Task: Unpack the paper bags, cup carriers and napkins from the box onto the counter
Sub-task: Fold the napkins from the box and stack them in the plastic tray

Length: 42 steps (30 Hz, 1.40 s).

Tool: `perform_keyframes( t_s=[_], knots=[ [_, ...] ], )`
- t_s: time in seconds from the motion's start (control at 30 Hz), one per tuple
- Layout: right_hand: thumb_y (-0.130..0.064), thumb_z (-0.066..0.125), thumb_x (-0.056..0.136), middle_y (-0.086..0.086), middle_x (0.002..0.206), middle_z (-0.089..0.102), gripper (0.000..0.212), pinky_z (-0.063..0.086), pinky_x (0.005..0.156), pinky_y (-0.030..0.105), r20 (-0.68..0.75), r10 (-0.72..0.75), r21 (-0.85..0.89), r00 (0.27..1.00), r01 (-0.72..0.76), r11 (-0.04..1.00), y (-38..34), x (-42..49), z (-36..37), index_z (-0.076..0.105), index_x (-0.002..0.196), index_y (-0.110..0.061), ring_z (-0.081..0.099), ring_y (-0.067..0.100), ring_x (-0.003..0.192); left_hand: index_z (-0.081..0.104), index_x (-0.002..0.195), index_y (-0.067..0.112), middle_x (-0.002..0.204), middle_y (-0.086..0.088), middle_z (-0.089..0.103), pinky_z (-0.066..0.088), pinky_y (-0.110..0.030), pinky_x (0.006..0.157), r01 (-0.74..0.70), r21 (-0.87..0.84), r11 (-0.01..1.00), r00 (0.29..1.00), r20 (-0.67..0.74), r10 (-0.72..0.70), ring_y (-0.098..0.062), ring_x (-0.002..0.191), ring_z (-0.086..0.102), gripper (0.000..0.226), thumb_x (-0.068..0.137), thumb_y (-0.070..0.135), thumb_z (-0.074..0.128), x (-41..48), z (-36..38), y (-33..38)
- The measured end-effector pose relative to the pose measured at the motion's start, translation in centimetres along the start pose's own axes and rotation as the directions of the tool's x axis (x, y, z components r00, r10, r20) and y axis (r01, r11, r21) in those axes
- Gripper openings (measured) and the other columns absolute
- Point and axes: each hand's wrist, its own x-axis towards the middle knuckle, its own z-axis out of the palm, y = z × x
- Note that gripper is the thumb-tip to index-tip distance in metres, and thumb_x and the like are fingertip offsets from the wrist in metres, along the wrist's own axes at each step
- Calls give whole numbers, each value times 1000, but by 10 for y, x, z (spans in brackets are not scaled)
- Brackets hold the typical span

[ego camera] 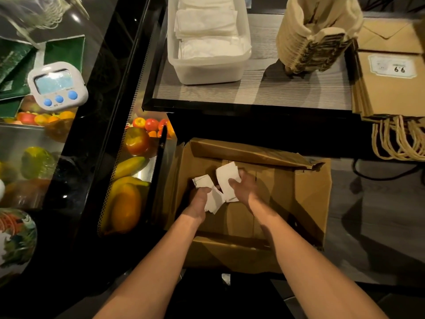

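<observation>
while you lean over the box, the napkins (226, 174) sit low inside it, in both your hands and just above its floor. your left hand (199, 200) is curled round a rumpled white bunch, fingers closed on it. your right hand (244, 187) pinches a flatter folded wad, thumb on the near face and fingers wrapped behind. that wad's long axis runs away from you toward the counter, leaning a little left, with its far end raised. the left bunch is too crumpled to show any axis.

around them the box (301, 194) looks bare, flaps open, brown card showing on its floor, though your arms hide part of it. up on the counter (253, 93) a clear tub (207, 73) holds white napkins, the cup carriers (315, 42) stand stacked beside it, and the paper bags (391, 90) lie flat at the right edge, handles hanging over. by my reading you are nearly done: only this handful needs lifting up to the tub.
</observation>
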Motion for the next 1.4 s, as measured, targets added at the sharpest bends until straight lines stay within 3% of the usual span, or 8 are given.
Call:
perform_keyframes(
  t_s=[0.1, 0.2, 0.4, 0.63, 0.73, 0.9, 1.07, 1.4],
  knots=[
    [-23, 66, 97, -4, 127, 56, 47, 51, 70, 21, 13, -22, 320, 1000, 17, 947, -8, -13, -26, 47, 141, -22, 59, 12, 103, 64, 114, 19, 112, -13, 69, 48, -38, 91, -69, -18, 997, 997, 41, 69, -28, 99, 62, 17, 100, 22, 56, -3, 0, 2],
    [-26, 69, 95, -3, 128, 61, 36, 56, 83, 27, 170, -137, 458, 976, 45, 888, -13, -23, -45, 54, 128, -31, 61, 15, 110, 63, 126, 17, 122, -19, 69, 55, -40, 84, -137, -78, 987, 981, 131, 146, -32, 104, 66, 30, 102, 32, 55, -4, 5, 5],
    [-30, 56, 103, -4, 128, 59, 42, 48, 67, 14, 127, -161, 23, 979, 160, 987, -24, -34, -26, 47, 144, -23, 58, 9, 102, 70, 124, 19, 118, -17, 73, 54, -46, 94, -62, -278, 959, 954, 265, 138, -29, 100, 72, 74, 98, 73, 26, -15, 22, 11],
    [-32, 56, 102, -12, 136, 36, 47, 51, 83, 13, 59, -344, -74, 937, 347, 935, -15, -47, -30, 41, 146, -34, 46, 11, 129, 62, 132, 6, 122, -24, 67, 59, -40, 78, -153, -277, 949, 951, 221, 218, -32, 104, 68, 37, 99, 24, 62, -24, 30, 15],
    [-46, 60, 97, -5, 152, 32, 65, 57, 94, 39, -54, -180, 55, 982, 183, 982, -16, -56, -29, 26, 152, -38, 47, 17, 130, 61, 135, 7, 130, -22, 66, 60, -43, 85, -133, -388, 912, 945, 229, 235, -34, 110, 67, 40, 99, 25, 61, -31, 38, 21],
    [-44, 62, 97, -7, 118, 58, 45, 48, 90, 30, 159, 95, 537, 983, -167, 827, -30, -73, -39, 45, 138, -33, 55, 7, 102, 68, 123, 16, 111, -12, 71, 55, -46, 92, -208, -416, 885, 908, 255, 333, -28, 105, 67, 28, 100, 27, 58, -45, 52, 26],
    [-28, 64, 99, -5, 125, 59, 40, 51, 83, 24, 89, -113, 584, 990, 40, 811, -29, -72, -57, 44, 132, -37, 57, 10, 112, 54, 140, 16, 135, -17, 61, 47, -51, 111, -193, -457, 869, 897, 276, 344, -32, 127, 58, 53, 91, 29, 68, -55, 62, 31],
    [-16, 72, 92, -6, 122, 59, 67, 50, 72, 20, -37, -56, 704, 998, 66, 707, -28, -74, -101, 37, 147, -30, 58, 11, 107, 61, 125, 20, 127, -7, 69, 50, -45, 107, -331, -379, 864, 866, 241, 438, -27, 122, 62, 26, 100, 12, 61, -70, 85, 41]
  ],
)
